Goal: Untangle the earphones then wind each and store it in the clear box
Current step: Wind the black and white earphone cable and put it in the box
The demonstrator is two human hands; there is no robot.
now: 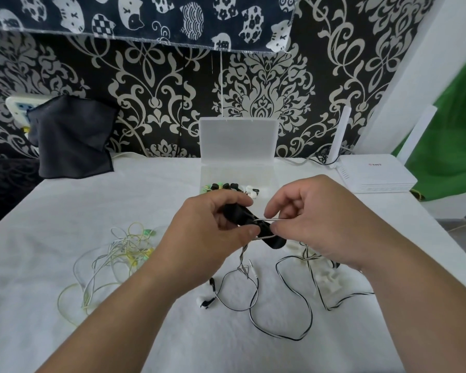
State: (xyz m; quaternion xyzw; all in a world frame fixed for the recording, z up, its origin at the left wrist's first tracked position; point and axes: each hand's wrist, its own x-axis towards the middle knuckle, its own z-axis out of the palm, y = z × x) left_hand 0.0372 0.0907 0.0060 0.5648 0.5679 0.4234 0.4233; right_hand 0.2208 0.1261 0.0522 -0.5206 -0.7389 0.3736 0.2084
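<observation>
My left hand (213,227) grips a black winder (242,215) above the table's middle. My right hand (320,219) pinches the black-and-white earphone cable (280,313) and holds a loop of it across the winder. The rest of that cable trails in loose loops on the white cloth, its two earbuds (207,298) lying below my left wrist and its plug (252,267) between my hands. A tangle of yellow and green earphones (124,254) lies at the left. The clear box (237,170) stands open behind my hands, with wound earphones inside.
A white router (374,173) sits at the back right with its antenna up. A dark cloth (73,135) hangs at the back left over a wall socket. White winder pieces (326,278) lie under my right wrist. The patterned wall stands close behind the table.
</observation>
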